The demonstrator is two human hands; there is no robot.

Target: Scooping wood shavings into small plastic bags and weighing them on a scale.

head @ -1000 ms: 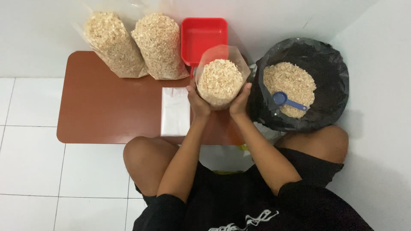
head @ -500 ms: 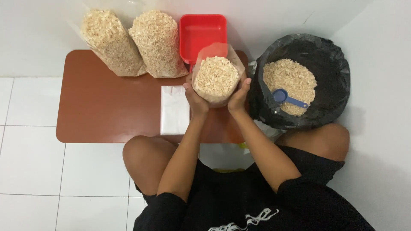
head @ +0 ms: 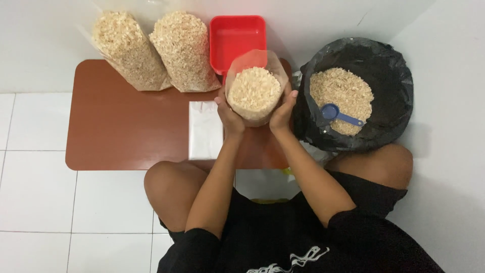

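A clear plastic bag point(head: 254, 90) filled with pale flaky chips stands upright over the right part of a low brown table point(head: 121, 126). My left hand point(head: 229, 116) grips its left side and my right hand point(head: 282, 112) grips its right side. The bag's open mouth points up toward the camera. Just behind it sits a red square tray point(head: 237, 40).
Two filled clear bags point(head: 129, 50) point(head: 184, 50) lean against the wall at the table's back. A flat stack of empty plastic bags point(head: 205, 130) lies left of my hands. At right, a black-lined bin point(head: 399, 86) holds more chips and a blue scoop point(head: 336, 115). White floor tiles lie to the left.
The held bag has shifted slightly left and away from me, with both hands still around it. Nothing else has moved.
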